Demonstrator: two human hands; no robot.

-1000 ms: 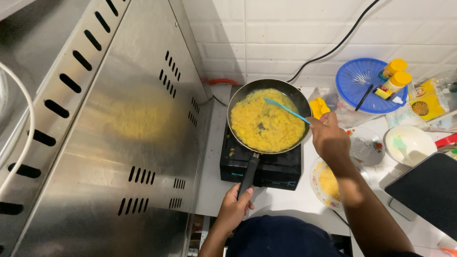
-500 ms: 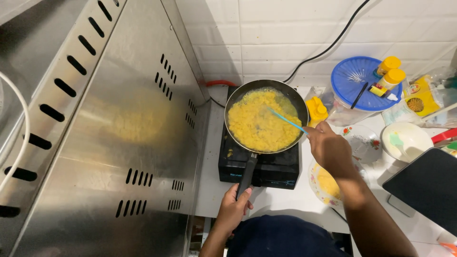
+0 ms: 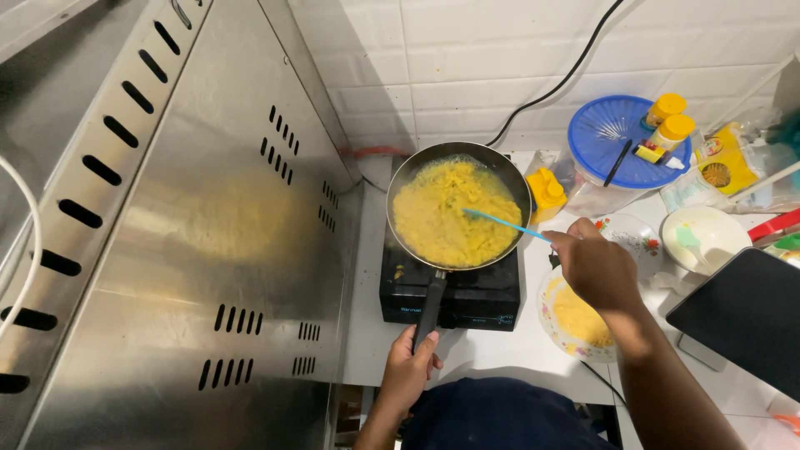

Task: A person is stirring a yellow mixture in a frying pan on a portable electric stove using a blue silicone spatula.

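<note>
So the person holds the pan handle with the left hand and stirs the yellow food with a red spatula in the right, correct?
Not quite: the spatula is light blue, not red, as the head view shows. The left hand does hold the pan handle, and the right hand stirs the yellow food.

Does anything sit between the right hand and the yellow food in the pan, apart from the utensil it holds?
Nothing visible does. The right hand holds a thin blue utensil that reaches over the pan rim straight into the yellow food. The left hand grips the pan handle, below that path.
</note>
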